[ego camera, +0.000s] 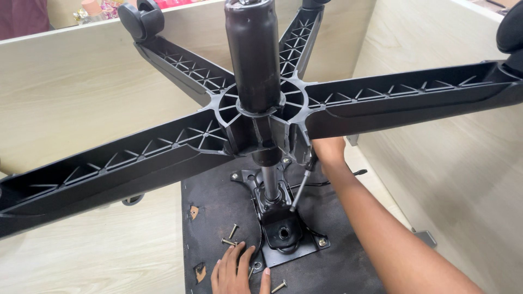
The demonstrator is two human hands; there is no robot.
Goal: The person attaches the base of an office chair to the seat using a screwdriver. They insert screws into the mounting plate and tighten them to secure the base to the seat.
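The left hand (238,271) lay flat at the bottom edge of the view, fingers spread and empty, fingertips pressed on the dark fabric underside of the seat (218,201) just beside a few loose bolts (231,237); another bolt (279,286) lay near the thumb. The right hand (328,151) reached up under the hub of the star base (381,100), largely hidden behind it, so how far it was closed could not be told; a thin metal lever (301,190) ran down from just beside it toward the mechanism plate (289,234). That plate was black pressed steel, bolted to the seat, with the slim shiny piston rod (269,182) rising from it into the fat, glossy brown gas cylinder (253,54). The base was black moulded plastic, its spokes hollow and braced with triangular ribs; a round black castor (141,20) capped one spoke. The seat fabric looked worn, with small torn patches showing tan beneath. Everything sat on a pale wood-grain surface (98,245), enclosed by matching light laminate panels (71,81) on the sides
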